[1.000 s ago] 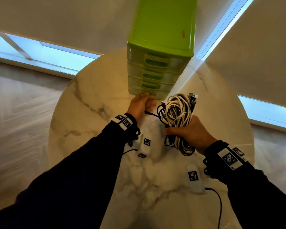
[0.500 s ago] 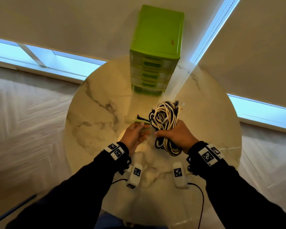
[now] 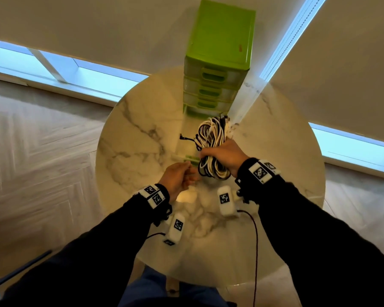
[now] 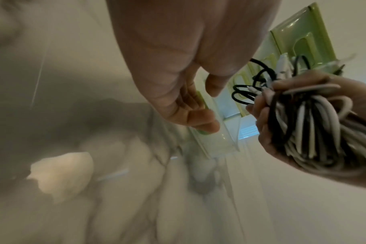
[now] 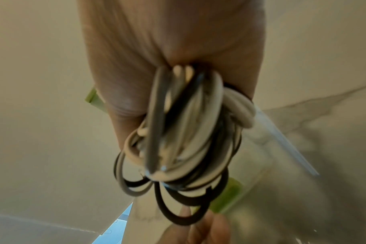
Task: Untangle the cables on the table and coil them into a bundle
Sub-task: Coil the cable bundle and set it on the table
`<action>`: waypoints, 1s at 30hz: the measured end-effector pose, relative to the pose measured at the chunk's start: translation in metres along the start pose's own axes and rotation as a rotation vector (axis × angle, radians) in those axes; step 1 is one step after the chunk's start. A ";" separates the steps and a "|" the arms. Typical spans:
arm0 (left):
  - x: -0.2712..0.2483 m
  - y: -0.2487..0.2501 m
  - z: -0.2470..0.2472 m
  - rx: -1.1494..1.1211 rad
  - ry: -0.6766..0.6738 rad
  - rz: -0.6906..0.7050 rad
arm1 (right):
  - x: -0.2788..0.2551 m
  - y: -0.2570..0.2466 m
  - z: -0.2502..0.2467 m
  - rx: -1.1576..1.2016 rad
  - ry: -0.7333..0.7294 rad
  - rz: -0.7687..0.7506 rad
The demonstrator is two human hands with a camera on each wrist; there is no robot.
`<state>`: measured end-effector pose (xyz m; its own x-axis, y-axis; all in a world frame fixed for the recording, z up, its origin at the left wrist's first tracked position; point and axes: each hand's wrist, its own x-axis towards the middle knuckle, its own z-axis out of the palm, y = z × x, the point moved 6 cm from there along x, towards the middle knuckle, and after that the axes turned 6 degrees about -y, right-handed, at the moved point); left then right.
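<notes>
Head view, right hand (image 3: 223, 156) gripping coiled (black-and-white) cables (image 3: 210, 138)

A round marble table (image 3: 142, 138) with grey veining carries a green drawer unit (image 3: 217, 69) standing at its far edge. In front of that unit, its clear bottom drawer (image 3: 186, 149) lies pulled out across the marble towards the table's middle.

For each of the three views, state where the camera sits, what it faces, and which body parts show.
Head: looks down on the marble table, drawer unit, both sleeves and hands.
Left wrist: along the left hand toward the pulled-out drawer.
Right wrist: along the right hand, which grips the cable bundle.
Shared: the bundle shows in all three views.
</notes>
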<state>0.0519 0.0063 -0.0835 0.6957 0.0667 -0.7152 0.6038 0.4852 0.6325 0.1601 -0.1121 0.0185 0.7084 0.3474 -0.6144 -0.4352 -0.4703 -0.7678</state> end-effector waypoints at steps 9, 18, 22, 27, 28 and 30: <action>0.004 0.075 -0.044 0.306 0.364 0.359 | 0.080 -0.003 0.027 0.073 0.060 0.238; 0.060 0.132 -0.055 0.511 0.267 0.380 | 0.106 0.004 0.034 0.110 0.184 0.198; 0.075 0.153 -0.042 0.430 0.177 0.431 | 0.115 0.007 0.037 -0.009 0.150 0.209; 0.090 0.170 -0.033 0.577 0.138 0.453 | 0.124 0.003 0.038 -0.159 0.108 0.183; 0.092 0.172 -0.030 0.645 0.135 0.442 | 0.118 -0.004 0.037 -0.210 0.097 0.181; 0.092 0.176 -0.021 0.812 0.106 0.451 | 0.114 -0.011 0.036 -0.320 0.084 0.146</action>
<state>0.2139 0.1162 -0.0437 0.9157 0.1985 -0.3493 0.3997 -0.3609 0.8426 0.2259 -0.0384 -0.0494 0.7004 0.1959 -0.6863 -0.3489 -0.7449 -0.5687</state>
